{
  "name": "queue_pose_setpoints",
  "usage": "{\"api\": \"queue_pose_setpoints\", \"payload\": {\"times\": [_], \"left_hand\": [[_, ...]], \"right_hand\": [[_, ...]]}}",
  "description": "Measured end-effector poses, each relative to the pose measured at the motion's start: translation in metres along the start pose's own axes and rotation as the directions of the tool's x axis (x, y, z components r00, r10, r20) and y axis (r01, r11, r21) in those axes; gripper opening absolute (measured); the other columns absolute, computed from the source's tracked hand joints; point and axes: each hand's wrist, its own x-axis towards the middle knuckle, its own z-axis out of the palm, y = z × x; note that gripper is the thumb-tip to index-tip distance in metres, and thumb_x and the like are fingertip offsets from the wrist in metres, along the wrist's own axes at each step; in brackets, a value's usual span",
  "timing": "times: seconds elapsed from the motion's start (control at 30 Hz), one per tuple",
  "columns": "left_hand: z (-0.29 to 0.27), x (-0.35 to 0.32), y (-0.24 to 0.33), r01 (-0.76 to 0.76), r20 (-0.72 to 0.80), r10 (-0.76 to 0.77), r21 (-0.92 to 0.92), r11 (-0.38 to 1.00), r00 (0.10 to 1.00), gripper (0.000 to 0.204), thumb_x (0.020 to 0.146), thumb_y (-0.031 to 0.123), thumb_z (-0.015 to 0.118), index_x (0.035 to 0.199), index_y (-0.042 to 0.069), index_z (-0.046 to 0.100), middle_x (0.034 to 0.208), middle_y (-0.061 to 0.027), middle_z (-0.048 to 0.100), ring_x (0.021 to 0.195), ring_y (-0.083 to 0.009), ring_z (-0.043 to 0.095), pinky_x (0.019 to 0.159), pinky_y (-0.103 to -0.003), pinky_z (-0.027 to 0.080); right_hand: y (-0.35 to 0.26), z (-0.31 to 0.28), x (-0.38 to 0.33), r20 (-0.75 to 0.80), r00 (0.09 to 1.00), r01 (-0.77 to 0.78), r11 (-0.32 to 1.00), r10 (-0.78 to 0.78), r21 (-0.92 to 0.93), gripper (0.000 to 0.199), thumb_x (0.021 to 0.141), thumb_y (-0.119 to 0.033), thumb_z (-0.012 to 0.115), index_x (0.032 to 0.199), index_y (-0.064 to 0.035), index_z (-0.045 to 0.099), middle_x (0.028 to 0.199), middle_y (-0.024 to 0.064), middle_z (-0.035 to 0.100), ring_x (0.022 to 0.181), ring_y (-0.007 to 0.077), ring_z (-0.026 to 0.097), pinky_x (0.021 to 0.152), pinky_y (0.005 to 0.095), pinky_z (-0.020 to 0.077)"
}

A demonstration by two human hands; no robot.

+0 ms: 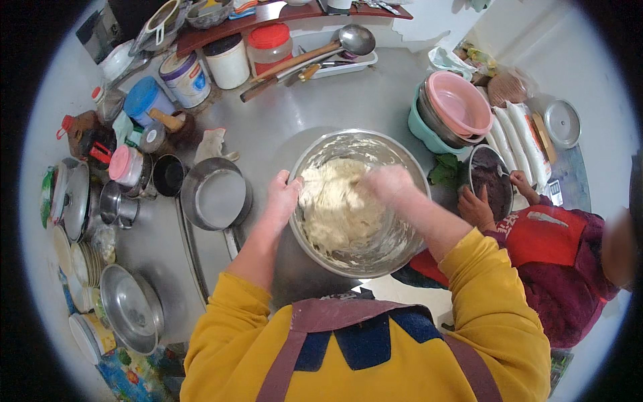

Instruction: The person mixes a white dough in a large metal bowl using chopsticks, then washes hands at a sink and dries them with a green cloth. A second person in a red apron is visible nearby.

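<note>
A wide metal bowl (407,236) stands on the steel worktop in front of me, its inner wall smeared with batter-like streaks. Pale yellow, sticky dough (338,224) fills much of its left and middle. My left hand (282,195) grips the bowl's left rim, with the thumb side up. Inside the bowl, at the right side of the dough, is my right hand (390,185). Motion blurs it, so its fingers and anything in them cannot be made out.
At right, a co-worker's hands (477,209) hold a pot of dark filling (492,184). Stacked basins (459,100) stand behind it. An empty round pan (216,194) sits left of my bowl. Jars (226,61), a ladle (356,40) and pots line the back and left.
</note>
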Motion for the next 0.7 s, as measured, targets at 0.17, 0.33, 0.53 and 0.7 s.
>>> {"api": "queue_pose_setpoints", "payload": {"times": [0.17,0.33,0.53,0.7], "left_hand": [[0.003,-0.002,0.001,-0.057,-0.049,0.055,-0.049,0.997,0.997,0.018,0.083,0.015,0.059,0.081,-0.001,0.052,0.07,-0.0075,0.054,0.067,-0.0124,0.046,0.063,-0.031,0.042],[0.005,-0.005,0.004,0.001,-0.059,-0.01,-0.144,0.99,0.998,0.018,0.083,0.014,0.06,0.078,-0.001,0.05,0.071,-0.0052,0.052,0.067,-0.0115,0.045,0.061,-0.031,0.041],[0.006,-0.005,0.001,-0.031,-0.082,0.025,-0.069,0.997,0.996,0.018,0.084,0.013,0.06,0.076,0.0,0.049,0.069,-0.0023,0.051,0.065,-0.0102,0.043,0.059,-0.031,0.04],[0.007,-0.002,-0.007,-0.001,-0.058,-0.013,-0.238,0.971,0.998,0.016,0.084,0.013,0.06,0.08,0.0,0.053,0.07,-0.0032,0.055,0.067,-0.0104,0.047,0.061,-0.028,0.041]], "right_hand": [[0.074,-0.007,-0.038,-0.036,0.901,-0.433,0.901,0.432,-0.008,0.024,0.085,-0.029,0.053,0.092,-0.0126,0.07,0.089,0.0132,0.068,0.085,0.029,0.067,0.071,0.04,0.0536],[0.029,0.029,-0.044,0.016,0.927,-0.375,0.926,0.376,-0.03,0.018,0.081,-0.014,0.054,0.083,-0.0033,0.068,0.082,0.016,0.068,0.081,0.0312,0.067,0.072,0.0415,0.0538],[-0.034,0.019,-0.049,0.187,0.971,-0.175,0.973,0.146,0.152,0.02,0.081,-0.014,0.056,0.093,-0.0037,0.068,0.088,0.0151,0.068,0.085,0.0307,0.067,0.074,0.039,0.0541],[0.032,-0.015,-0.064,0.134,0.931,-0.356,0.927,0.34,0.12,0.021,0.083,-0.018,0.054,0.094,-0.0055,0.068,0.089,0.0159,0.068,0.084,0.0295,0.067,0.072,0.0389,0.0542]]}}
